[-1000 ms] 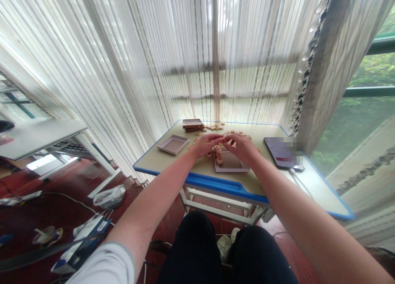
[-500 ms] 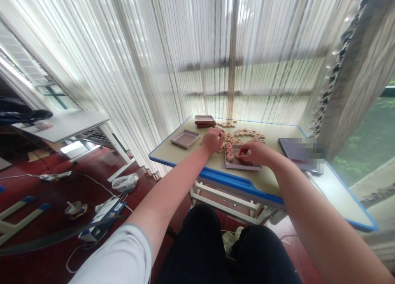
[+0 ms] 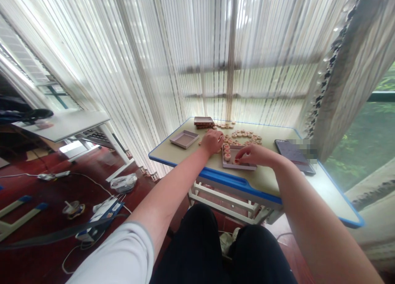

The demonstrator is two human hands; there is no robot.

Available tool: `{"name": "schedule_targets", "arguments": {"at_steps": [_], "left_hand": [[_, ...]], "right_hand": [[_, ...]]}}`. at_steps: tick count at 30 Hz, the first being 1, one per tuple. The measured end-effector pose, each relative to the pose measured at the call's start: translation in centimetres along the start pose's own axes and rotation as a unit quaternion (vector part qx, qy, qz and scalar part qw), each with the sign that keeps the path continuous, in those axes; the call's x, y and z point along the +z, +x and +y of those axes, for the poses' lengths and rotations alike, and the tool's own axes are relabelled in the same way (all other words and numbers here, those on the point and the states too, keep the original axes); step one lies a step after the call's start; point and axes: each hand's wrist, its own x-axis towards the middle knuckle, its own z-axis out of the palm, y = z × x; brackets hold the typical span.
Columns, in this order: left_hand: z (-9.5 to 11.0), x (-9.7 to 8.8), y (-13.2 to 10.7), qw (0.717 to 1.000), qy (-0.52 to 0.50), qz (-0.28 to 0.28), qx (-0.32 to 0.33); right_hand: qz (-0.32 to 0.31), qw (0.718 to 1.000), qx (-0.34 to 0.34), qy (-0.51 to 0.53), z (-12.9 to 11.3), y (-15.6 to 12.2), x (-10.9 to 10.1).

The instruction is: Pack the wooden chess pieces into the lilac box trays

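Observation:
My right hand (image 3: 254, 153) reaches into a shallow, pale pinkish tray (image 3: 240, 166) and pinches a round wooden Chinese chess piece (image 3: 237, 161) at its floor. A row of Chinese chess pieces (image 3: 227, 156) with red markings stands along the tray's left side. My left hand (image 3: 212, 141) is just beyond the tray's left rim, its fingers curled down at the edge of the loose pieces; what they hold, if anything, is hidden. Behind the tray, loose Chinese chess pieces (image 3: 246, 134) lie scattered on the table.
Another shallow tray (image 3: 184, 139) is at the table's left, with stacked box parts (image 3: 203, 122) behind it. A dark tablet-like slab (image 3: 294, 156) lies on the right of the blue-edged table (image 3: 268, 181). Curtains hang behind; cables and a power strip (image 3: 54, 175) are on the floor.
My right hand has lowered its piece slightly toward the tray's front, beside the row. My left hand stays nearly in place. The whole view has shifted a little.

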Motion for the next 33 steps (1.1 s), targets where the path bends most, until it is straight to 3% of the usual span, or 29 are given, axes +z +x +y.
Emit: {"name": "schedule_targets", "arguments": {"at_steps": [21, 33], "left_hand": [[-0.1, 0.2, 0.0, 1.0, -0.003, -0.011, -0.009], [0.0, 0.1, 0.1, 1.0, -0.008, -0.029, -0.009]], "right_hand": [[-0.001, 0.997, -0.073, 0.002, 0.3, 0.8, 1.2], [0.031, 0.997, -0.048, -0.045, -0.5, 1.0, 1.6]]}}
